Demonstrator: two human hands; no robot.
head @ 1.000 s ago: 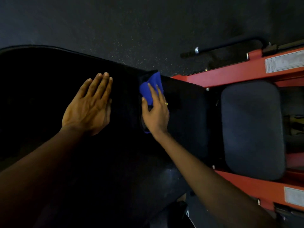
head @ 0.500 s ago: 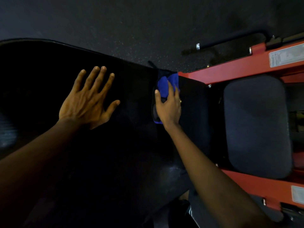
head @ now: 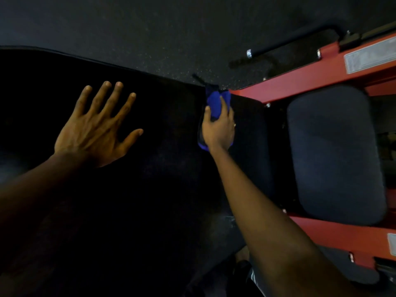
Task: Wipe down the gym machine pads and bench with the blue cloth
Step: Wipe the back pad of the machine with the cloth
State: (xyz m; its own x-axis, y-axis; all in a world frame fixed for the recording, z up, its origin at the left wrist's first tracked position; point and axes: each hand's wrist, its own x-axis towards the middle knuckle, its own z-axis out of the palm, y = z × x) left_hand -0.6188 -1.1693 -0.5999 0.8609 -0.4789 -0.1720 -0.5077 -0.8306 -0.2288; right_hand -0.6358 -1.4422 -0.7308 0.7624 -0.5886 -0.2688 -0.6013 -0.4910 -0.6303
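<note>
The left hand (head: 94, 127) lies flat on the large black pad (head: 150, 189), fingers straight and spread, holding nothing. The right hand (head: 218, 129) grips the bunched blue cloth (head: 215, 103), thumb and fingers curled over it, pressing it at the far end of the gap between that pad and a smaller black pad (head: 250, 136), beside the red frame (head: 300, 82)

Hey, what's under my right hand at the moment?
The blue cloth, bunched up. It shows above your right hand and beside the wrist, and its middle is covered. Under the cloth is the edge of the black bench pad; the spot where they touch is hidden.
</note>
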